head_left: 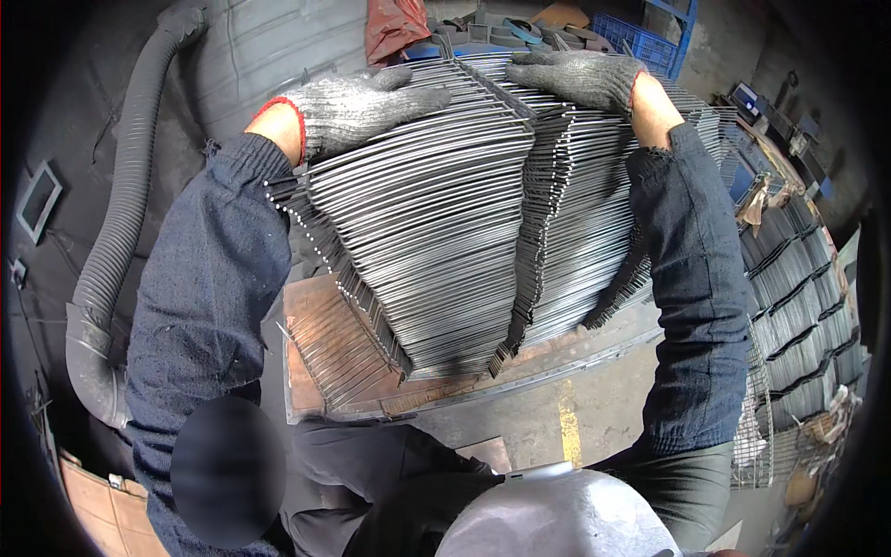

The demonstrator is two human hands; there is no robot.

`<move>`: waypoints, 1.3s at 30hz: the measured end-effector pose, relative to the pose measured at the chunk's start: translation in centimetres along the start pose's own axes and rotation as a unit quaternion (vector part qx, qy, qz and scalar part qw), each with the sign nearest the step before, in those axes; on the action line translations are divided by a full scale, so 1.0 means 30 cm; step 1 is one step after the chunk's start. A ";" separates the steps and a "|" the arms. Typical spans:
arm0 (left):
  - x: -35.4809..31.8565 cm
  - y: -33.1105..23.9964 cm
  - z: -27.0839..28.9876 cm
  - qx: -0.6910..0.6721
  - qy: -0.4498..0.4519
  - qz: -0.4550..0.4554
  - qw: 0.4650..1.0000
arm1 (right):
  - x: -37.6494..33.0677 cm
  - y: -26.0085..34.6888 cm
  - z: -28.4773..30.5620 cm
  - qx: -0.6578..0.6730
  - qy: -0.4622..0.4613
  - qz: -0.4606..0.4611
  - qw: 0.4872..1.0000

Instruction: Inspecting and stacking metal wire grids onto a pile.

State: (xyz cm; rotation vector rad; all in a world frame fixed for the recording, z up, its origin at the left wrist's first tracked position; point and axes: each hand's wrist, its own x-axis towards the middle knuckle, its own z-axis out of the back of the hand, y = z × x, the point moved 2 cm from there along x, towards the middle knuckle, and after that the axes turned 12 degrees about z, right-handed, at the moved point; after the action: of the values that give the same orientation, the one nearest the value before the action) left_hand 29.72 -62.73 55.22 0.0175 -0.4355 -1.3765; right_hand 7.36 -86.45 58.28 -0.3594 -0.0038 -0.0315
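Observation:
Two tall stacks of metal wire racks (432,246) stand side by side before me, their rod ends forming a dark gap between them. My left hand (357,110), in a grey knit glove with a red cuff, lies on top of the left stack, fingers stretched out to the right. At the top of the right stack (580,213) rests my right hand (589,79), gloved the same way, its fingers extended to the left. Both hands touch the upper rods, and neither is wrapped around a rod as far as I can see. The undersides of the fingers are hidden.
A wooden board (311,306) under the stacks carries a loose wire rack (343,362) at the left. More stacked racks (798,288) stand at the right. A ribbed grey duct (139,167) runs down the left. Behind are a blue crate (636,45) and a red bag (394,28).

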 end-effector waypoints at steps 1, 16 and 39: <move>0.021 0.022 -0.008 -0.009 0.020 0.022 1.000 | 0.012 0.000 -0.008 -0.009 -0.004 0.002 1.000; -0.071 -0.079 0.190 -0.360 0.098 0.211 0.904 | -0.014 -0.052 -0.012 0.159 -0.039 -0.034 0.986; -0.012 -0.049 0.128 -0.213 0.131 0.254 0.934 | -0.044 -0.003 0.016 0.140 -0.026 -0.017 0.990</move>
State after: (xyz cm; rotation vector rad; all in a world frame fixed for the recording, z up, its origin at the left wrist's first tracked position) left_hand 27.11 -61.78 58.26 -0.2509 0.0924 -0.9129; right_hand 6.04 -86.33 58.76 -0.0793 -0.0664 -0.0552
